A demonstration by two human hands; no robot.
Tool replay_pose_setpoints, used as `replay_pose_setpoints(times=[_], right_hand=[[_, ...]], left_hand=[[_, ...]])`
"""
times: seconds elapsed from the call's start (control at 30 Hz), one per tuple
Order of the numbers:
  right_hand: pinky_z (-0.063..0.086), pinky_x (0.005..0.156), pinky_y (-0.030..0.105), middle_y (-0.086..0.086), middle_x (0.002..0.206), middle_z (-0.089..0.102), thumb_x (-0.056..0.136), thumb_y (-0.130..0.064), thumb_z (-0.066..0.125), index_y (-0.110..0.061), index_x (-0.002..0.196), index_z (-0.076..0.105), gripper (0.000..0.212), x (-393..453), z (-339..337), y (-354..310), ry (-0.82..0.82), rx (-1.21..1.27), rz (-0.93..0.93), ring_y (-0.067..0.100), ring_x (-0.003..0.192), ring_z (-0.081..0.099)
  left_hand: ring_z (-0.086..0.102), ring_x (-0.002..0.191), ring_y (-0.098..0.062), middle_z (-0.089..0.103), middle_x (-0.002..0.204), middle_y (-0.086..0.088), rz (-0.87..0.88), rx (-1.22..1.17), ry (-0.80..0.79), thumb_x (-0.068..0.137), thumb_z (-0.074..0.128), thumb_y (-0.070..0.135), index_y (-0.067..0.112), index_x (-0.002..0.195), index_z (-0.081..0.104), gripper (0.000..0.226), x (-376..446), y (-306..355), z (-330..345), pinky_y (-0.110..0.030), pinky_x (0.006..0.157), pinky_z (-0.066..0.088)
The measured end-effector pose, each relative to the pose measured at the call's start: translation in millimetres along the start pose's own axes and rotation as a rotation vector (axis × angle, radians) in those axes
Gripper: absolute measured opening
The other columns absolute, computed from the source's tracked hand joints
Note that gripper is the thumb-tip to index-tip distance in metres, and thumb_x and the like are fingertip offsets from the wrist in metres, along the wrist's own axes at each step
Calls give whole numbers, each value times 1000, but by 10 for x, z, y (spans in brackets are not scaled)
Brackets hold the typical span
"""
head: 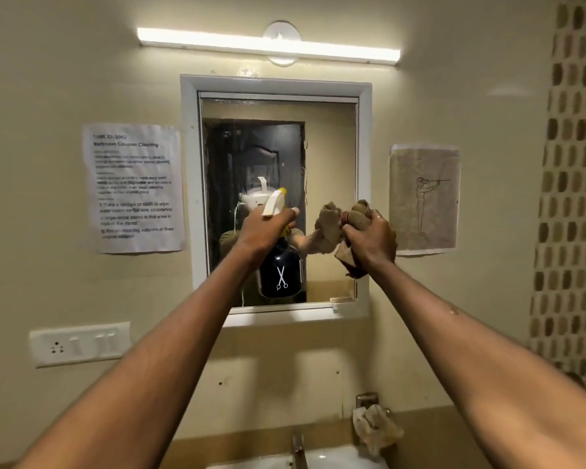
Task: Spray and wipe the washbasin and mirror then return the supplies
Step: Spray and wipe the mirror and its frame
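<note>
Both your arms are raised toward the mirror (278, 137), which hangs in a white frame at the centre of the wall. Your left hand (263, 230) is wrapped around the neck of the spray bottle (280, 275), fingers curled shut on it just under the white and yellow trigger head, whose nozzle points up toward 11 o'clock; the dark body with its white scissors mark hangs below your fist, in front of the lower half of the glass. Your right hand (371, 240), at 3 o'clock from the bottle and near the mirror's right edge, is clenched on a bunched brown cloth (332, 228), which bulges out above and to the left of your knuckles; whether it touches the glass cannot be told. Streaks and drips show on the glass at 9 o'clock from the trigger head. A tube light (268, 45) glows at 12 o'clock above the mirror. A printed sheet (134, 187) is stuck to the wall at 9 o'clock, a line drawing (424, 198) at 3 o'clock, and a switch plate (78, 343) sits at 8 o'clock. At 6 o'clock, the tap (298, 450) stands over the washbasin (335, 460), with a second crumpled rag (376, 431) hanging just to its right.
</note>
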State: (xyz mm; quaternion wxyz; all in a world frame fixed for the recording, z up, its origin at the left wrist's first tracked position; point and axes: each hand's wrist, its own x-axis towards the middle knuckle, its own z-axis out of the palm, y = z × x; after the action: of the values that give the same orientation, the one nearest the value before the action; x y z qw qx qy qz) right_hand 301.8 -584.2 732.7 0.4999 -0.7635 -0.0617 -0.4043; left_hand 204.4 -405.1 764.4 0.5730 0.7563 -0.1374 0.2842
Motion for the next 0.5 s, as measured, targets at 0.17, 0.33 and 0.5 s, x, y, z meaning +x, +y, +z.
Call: replay_pose_setpoints(times=[0.17, 0.33, 0.5], right_hand=[[52, 76, 35, 1, 98, 65, 80, -36, 69, -18, 109, 59, 36, -69, -76, -271, -80, 180, -151, 20, 89, 61], [53, 76, 28, -5, 93, 60, 81, -30, 69, -17, 112, 58, 36, -162, -89, -433, -152, 327, -249, 11, 84, 60], [50, 73, 18, -4, 95, 63, 84, -27, 68, -13, 117, 58, 37, -295, -5, -489, -245, 437, -219, 9, 85, 61]], left_hand=[[65, 100, -38, 68, 104, -22, 50, 76, 31, 88, 61, 33, 14, 93, 63, 19, -79, 37, 135, -55, 92, 50], [65, 99, -36, 69, 104, -20, 48, 99, 97, 90, 57, 33, 3, 103, 65, 34, -112, 30, 211, -56, 91, 50], [66, 94, -35, 69, 96, -16, 46, 108, 140, 89, 59, 32, 25, 83, 60, 10, -225, 33, 229, -55, 88, 53]])
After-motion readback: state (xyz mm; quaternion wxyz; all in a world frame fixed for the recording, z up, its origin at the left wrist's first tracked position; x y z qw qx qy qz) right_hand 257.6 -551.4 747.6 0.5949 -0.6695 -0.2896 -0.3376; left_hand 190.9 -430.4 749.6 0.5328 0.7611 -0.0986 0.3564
